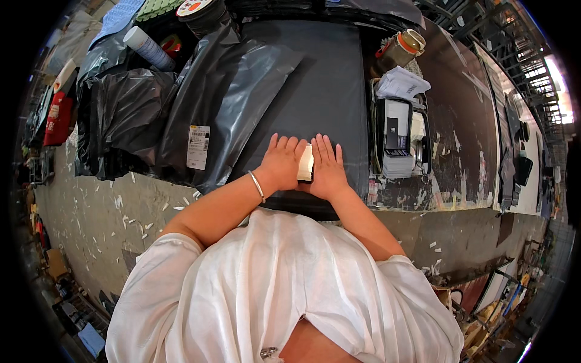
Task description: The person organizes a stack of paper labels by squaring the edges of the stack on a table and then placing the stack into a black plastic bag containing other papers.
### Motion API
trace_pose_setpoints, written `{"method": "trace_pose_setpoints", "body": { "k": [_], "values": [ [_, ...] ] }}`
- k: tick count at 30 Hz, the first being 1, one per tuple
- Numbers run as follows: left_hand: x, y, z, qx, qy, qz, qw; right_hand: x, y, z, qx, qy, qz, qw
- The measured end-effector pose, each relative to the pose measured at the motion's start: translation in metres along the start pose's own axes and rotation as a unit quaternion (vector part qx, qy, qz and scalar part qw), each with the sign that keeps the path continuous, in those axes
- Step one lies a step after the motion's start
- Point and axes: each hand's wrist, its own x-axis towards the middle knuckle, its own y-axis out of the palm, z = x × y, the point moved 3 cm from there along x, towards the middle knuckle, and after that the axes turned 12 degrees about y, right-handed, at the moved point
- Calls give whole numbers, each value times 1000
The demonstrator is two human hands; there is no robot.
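Note:
A smooth black plastic bag or sheet point(321, 78) lies flat on the table in front of me. Near its close edge is a small pale rectangular piece point(306, 162) with a dark lower edge; glare hides what is on it, and I cannot tell whether it is a label or a card. My left hand point(282, 162) rests palm down against its left side, wearing a bangle at the wrist. On its right side my right hand point(327, 172) lies flat, fingers stretched away from me. A loose black plastic bag point(242, 103) overlaps the flat one at the left, bearing a white printed label point(198, 147).
To the right stand a black box point(379, 136) of cards and labels, folded white paper point(402, 83) and an amber bottle point(400, 51). At left are a filled black bag point(127, 115), a white spray can point(148, 48) and a round tub point(203, 17). Paper scraps litter the floor.

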Motion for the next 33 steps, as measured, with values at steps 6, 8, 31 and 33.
{"method": "trace_pose_setpoints", "body": {
  "k": [6,8,31,33],
  "values": [
    [10,-8,11,-27,41,3,999,-6,-12,-3,57,-8,25,998],
    [5,-15,16,-150,44,-121,980,-14,-27,-8,145,-28,-5,989],
    [-32,53,49,-288,70,-372,879,-18,-50,78,43,-212,-138,966],
    [-30,54,50,-304,72,-386,868,-14,-48,79,15,-201,-68,977]
  ]
}}
